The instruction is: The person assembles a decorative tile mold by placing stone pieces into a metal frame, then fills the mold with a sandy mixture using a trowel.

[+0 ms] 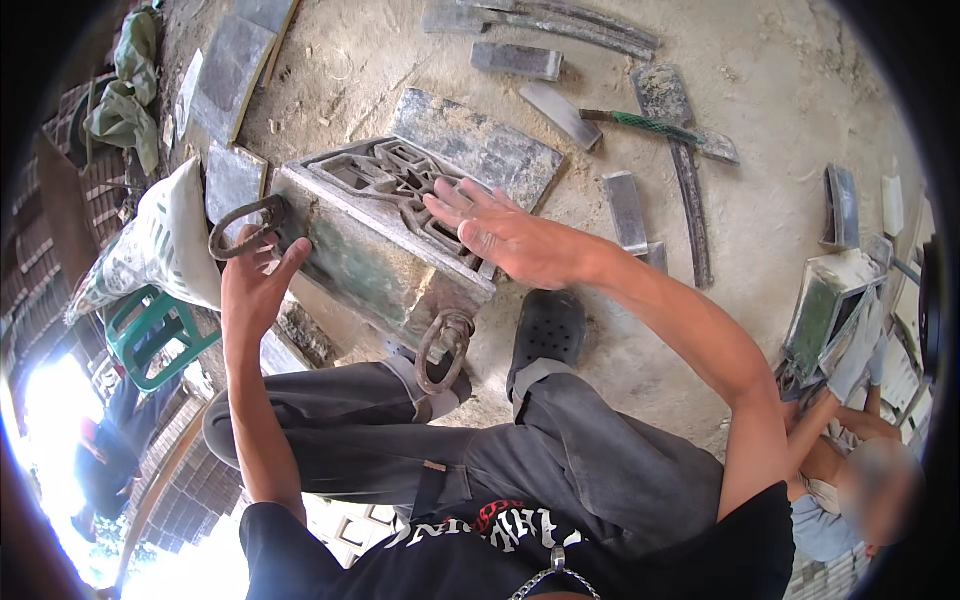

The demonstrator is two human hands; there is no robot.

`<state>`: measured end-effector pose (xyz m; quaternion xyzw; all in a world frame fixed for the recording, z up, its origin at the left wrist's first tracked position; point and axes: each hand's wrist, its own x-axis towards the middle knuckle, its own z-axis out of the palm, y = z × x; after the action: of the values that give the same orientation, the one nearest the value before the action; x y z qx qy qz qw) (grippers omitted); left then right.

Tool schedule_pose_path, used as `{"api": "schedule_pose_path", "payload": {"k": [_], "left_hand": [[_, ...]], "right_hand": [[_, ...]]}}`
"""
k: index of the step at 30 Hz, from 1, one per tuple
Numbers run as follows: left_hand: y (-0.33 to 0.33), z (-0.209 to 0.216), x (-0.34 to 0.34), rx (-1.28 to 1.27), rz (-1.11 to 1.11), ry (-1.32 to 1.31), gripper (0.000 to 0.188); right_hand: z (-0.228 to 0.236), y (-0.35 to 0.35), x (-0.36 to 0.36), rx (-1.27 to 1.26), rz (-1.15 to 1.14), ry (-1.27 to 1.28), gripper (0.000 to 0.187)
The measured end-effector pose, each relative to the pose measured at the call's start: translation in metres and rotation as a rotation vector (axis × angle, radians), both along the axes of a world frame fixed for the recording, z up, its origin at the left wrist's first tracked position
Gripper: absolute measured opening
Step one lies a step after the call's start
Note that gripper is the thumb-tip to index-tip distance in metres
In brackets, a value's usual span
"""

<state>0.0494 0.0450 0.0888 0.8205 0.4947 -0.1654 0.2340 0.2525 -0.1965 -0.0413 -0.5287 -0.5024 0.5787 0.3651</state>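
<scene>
A worn box mould with green and rusty sides is tilted in front of me. Interlaced lattice strips fill its upper face. My left hand grips its left end, thumb against the long side and fingers partly hidden by the ring handle. Another ring handle hangs at the near right corner. My right hand lies over the right part of the lattice, fingers stretched out and holding nothing; the contact beneath the palm is hidden.
A grey slab lies behind the mould. Metal bars and plates, a hammer-like tool with green wrapping, a white sack and a green plastic stool surround me. At right another person works beside a green box.
</scene>
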Motion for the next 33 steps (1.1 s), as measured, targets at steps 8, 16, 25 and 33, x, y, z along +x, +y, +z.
{"api": "schedule_pose_path", "payload": {"k": [8, 16, 25, 33], "left_hand": [[-0.003, -0.003, -0.004, 0.045, -0.008, -0.023, 0.066], [0.001, -0.005, -0.003, 0.029, -0.021, -0.033, 0.060], [-0.002, -0.012, -0.014, 0.097, -0.026, 0.024, 0.062], [-0.023, 0.000, -0.008, 0.112, -0.102, -0.001, 0.061]], "right_hand": [[0.010, -0.018, 0.013, -0.087, -0.091, -0.017, 0.052], [0.016, -0.014, -0.001, -0.002, -0.127, -0.206, 0.053], [0.006, -0.040, 0.058, -0.281, -0.309, -0.201, 0.045], [-0.012, -0.159, 0.060, -0.832, 0.043, -0.850, 0.057]]}}
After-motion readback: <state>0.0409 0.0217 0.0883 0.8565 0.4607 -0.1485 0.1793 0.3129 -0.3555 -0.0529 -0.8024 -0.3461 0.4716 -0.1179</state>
